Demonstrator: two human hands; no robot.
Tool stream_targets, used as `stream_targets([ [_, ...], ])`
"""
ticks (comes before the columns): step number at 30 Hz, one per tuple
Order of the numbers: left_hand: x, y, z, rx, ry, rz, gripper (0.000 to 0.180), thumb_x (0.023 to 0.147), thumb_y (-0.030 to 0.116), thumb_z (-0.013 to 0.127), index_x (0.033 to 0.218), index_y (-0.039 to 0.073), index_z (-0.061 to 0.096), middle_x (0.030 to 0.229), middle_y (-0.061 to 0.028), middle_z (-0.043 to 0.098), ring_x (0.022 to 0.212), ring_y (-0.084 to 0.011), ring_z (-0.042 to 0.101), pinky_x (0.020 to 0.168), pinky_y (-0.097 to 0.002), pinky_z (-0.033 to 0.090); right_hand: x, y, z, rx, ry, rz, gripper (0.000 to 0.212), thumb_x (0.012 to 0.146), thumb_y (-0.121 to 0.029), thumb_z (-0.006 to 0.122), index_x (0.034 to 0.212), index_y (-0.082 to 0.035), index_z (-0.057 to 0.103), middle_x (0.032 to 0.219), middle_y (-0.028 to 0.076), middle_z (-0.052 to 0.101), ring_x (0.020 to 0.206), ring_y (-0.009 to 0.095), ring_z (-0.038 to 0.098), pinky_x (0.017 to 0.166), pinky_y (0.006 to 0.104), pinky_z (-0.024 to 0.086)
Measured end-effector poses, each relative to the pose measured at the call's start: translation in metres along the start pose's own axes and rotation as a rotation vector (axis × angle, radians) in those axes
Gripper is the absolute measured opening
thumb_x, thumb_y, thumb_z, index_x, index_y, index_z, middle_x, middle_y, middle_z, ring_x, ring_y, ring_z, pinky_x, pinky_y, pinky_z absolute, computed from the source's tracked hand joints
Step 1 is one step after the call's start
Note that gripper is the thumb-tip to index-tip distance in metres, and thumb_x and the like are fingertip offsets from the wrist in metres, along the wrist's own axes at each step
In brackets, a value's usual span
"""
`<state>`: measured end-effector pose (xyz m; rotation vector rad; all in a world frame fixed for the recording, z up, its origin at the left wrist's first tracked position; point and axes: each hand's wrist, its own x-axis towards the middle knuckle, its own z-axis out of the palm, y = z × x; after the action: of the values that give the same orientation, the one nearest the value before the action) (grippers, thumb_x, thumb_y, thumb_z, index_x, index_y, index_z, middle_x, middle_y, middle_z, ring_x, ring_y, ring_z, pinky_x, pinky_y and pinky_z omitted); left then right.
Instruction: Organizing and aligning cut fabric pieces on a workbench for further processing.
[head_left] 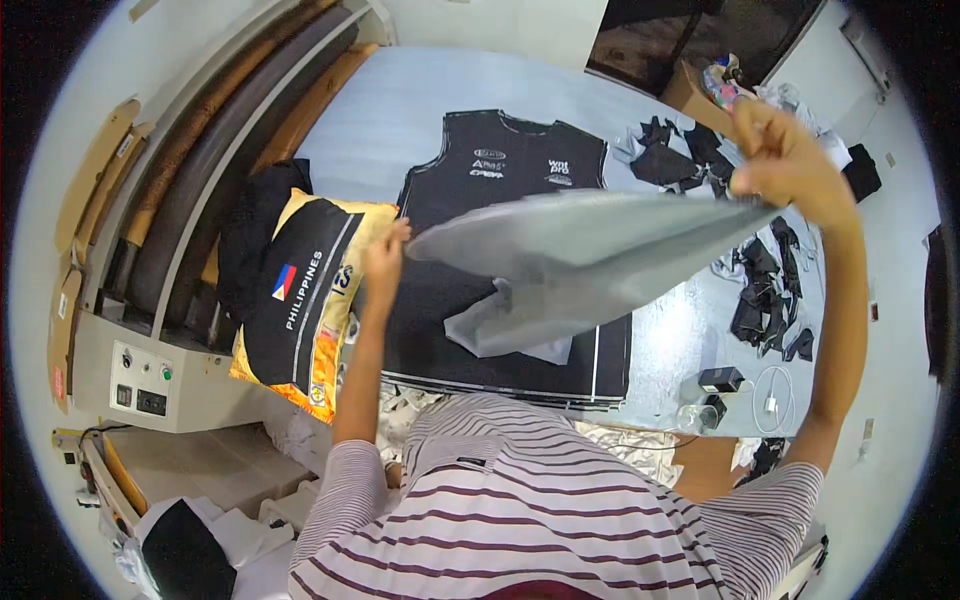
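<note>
A thin grey fabric piece [600, 245], blurred by motion, is stretched in the air between my hands. My right hand [790, 165], raised at the right, pinches one end of it. At the other end, my left hand [384, 255] has its fingers closed at the fabric's tip. Below the sheet lies a stack of black shirt panels [425, 320] with white edges and white prints on the chest; the sheet covers its middle. Beside my left hand, a plump yellow packet [325, 375] rests with a black printed cloth piece [310, 255] over it.
Black and grey fabric scraps [765, 290] lie along the right of the pale table [390, 95]. A small black box [720, 380] and a coiled white cable [772, 403] sit at its near right. On the left stands a roller machine [190, 190] with a control panel [143, 385].
</note>
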<state>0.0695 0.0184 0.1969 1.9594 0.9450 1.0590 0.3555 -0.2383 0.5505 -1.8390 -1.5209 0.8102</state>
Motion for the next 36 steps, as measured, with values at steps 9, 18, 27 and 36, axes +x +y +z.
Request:
stream_targets([
  [9, -0.053, 0.005, 0.1, 0.07, -0.681, 0.142, 0.043, 0.075, 0.032, 0.057, 0.106, 0.003, 0.051, 0.11, -0.0151, 0.049, 0.1, -0.029, 0.047, 0.084, -0.0364, 0.038, -0.024, 0.177, 0.083, -0.793, -0.173, 0.153, 0.048, 0.048, -0.009, 0.073, 0.089, -0.007, 0.048, 0.087, 0.015, 0.046, 0.073, 0.033, 0.052, 0.064, 0.0398, 0.043],
  [18, -0.14, -0.026, 0.15, 0.315, -0.773, 0.477, 0.053, 0.065, 0.038, 0.064, 0.114, 0.024, 0.049, 0.122, -0.0075, 0.039, 0.111, -0.0267, 0.035, 0.09, -0.0425, 0.026, -0.075, 0.324, 0.127, -0.968, -0.213, 0.464, 0.012, 0.071, -0.005, 0.047, 0.079, -0.002, 0.055, 0.101, 0.021, 0.044, 0.073, 0.033, 0.058, 0.062, 0.0394, 0.049],
  [27, -0.114, -0.064, 0.139, 0.205, -0.868, 0.071, 0.013, 0.068, 0.023, 0.061, 0.074, 0.012, 0.057, 0.079, -0.0037, 0.054, 0.08, -0.0231, 0.051, 0.073, -0.0353, 0.037, -0.107, 0.371, 0.081, -1.107, -0.128, 0.516, 0.01, 0.064, -0.011, 0.053, 0.069, -0.009, 0.061, 0.069, 0.014, 0.057, 0.073, 0.03, 0.056, 0.063, 0.0392, 0.046],
  [36, -0.077, -0.037, 0.141, 0.069, -1.058, 0.132, 0.035, 0.072, 0.033, 0.061, 0.095, 0.008, 0.054, 0.088, -0.0074, 0.059, 0.082, -0.0216, 0.058, 0.069, -0.0319, 0.045, -0.098, 0.413, 0.071, -0.668, -0.222, 0.356, 0.02, 0.064, -0.021, 0.059, 0.076, -0.006, 0.06, 0.071, 0.015, 0.059, 0.069, 0.032, 0.056, 0.065, 0.0406, 0.043],
])
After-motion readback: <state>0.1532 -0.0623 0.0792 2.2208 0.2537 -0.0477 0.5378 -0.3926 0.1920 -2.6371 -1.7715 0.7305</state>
